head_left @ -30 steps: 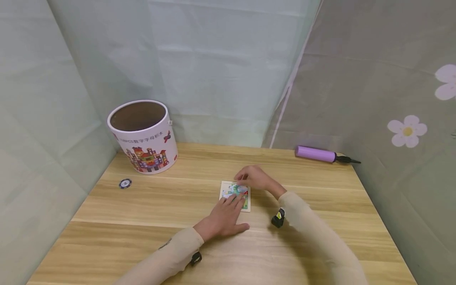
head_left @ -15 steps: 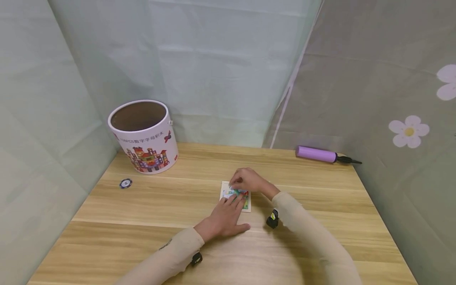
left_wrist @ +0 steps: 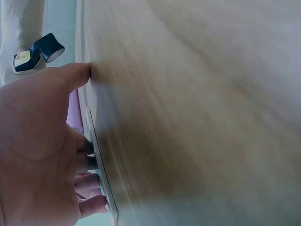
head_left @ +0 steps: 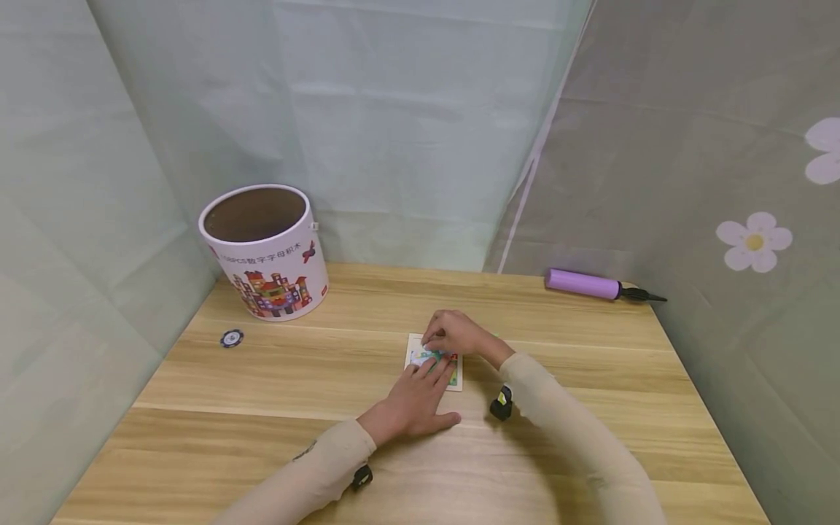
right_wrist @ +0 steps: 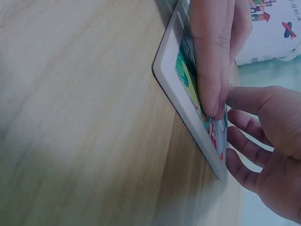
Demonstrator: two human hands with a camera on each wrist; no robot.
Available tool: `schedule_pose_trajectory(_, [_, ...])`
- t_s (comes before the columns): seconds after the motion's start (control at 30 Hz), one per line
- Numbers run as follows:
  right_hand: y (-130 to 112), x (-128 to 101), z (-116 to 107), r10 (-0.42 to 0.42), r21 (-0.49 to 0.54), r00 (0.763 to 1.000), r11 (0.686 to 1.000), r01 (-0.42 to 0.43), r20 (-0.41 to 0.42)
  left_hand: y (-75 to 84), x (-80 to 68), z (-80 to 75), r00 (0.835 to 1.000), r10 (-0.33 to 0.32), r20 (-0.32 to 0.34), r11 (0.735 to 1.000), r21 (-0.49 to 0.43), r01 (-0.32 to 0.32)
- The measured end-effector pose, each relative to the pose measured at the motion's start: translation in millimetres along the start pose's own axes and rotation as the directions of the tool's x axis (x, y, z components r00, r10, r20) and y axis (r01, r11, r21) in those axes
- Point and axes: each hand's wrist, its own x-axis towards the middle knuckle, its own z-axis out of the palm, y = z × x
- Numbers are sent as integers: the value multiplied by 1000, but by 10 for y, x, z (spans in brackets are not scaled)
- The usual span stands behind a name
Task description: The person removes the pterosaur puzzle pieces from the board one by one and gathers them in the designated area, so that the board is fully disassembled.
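Right now, from the head camera, I am seeing the small square picture puzzle in its pale tray lying flat near the middle of the light wooden table. My left hand is resting palm down with straight fingers reaching onto the near edge of the puzzle. My right hand is hovering over the far edge, fingers curled down onto the puzzle surface; I cannot tell whether it is pinching a piece. Well apart, at the far left corner, the white cylindrical cardboard tub printed with coloured buildings is standing upright and open, its brown inside showing nothing I can make out. A small round dark-and-white token is lying near it, and a purple tube-shaped hand pump is lying at the far right edge.

From the left wrist, I am seeing the left hand pressing flat, fingertips touching the tray's thin edge.

From the right wrist, a finger of the right hand is pressing down on the colourful puzzle, with the left hand just beside the tray's edge.
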Motion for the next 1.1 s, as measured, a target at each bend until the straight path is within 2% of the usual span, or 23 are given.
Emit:
schedule_pose_trajectory(0.23, [13,-17,20,14,41,1000,999,-13,-20,24,-11,-61,1000,-10,-1,1000,1,10])
schedule_pose_trajectory(0.43, [16,-49,10,44,74,999,996,-42,-29,13,9,-39,1000,-13,5,1000,-24,13])
schedule_pose_trajectory(0.77, [-34,-88,-52,86,139,993,988,-74,-79,1,19,2,1000,-13,-6,1000,-7,13])
schedule_pose_trajectory(1.1, [-3,-75,-54,63,109,995,993,-54,-76,4,11,-22,1000,-11,12,999,-36,11])
